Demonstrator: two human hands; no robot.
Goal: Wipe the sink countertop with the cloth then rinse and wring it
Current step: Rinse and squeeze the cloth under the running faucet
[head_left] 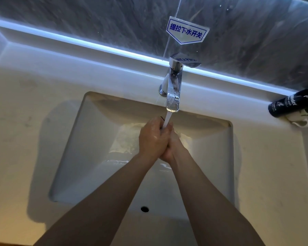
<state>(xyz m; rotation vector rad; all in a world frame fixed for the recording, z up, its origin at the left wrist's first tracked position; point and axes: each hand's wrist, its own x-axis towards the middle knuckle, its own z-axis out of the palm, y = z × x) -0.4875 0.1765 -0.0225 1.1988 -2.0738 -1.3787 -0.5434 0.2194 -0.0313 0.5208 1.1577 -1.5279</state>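
Fingers of both hands are pressed together, palm against palm, under the running water; nothing visible is held between them. Left hand [152, 137] lies partly over the right hand [172, 144], fingertips pointing toward the back of the sink. Both are wet and shiny. Bare forearms reach in from the front edge and cross the basin.

Water stream [167, 119] falls from the chrome faucet [172, 89] and lands right at the fingertips. Faucet stands at the back rim of the sink [69, 148], a bit right of its centre; lever on top.

Cloth [122, 139]: a pale, patterned patch lies flat on the basin floor just left of the hands, under shallow water. It looks like the cloth, but cannot tell for sure. It is not touching either hand as far as can be seen. Ripples show on the water in front of it. Overflow hole [144, 208] sits in the near wall of the basin, between the forearms.

Countertop [25, 107] surrounds the sink, light stone look, faint marks on the left part. Dark bottle [290, 103] with white lettering lies on its side at the back right corner of the countertop, touching a small white and green item just beside it.

Blue-and-white sign [187, 31] with Chinese characters is stuck on the mirror above the faucet. Lit strip runs along the back ledge.
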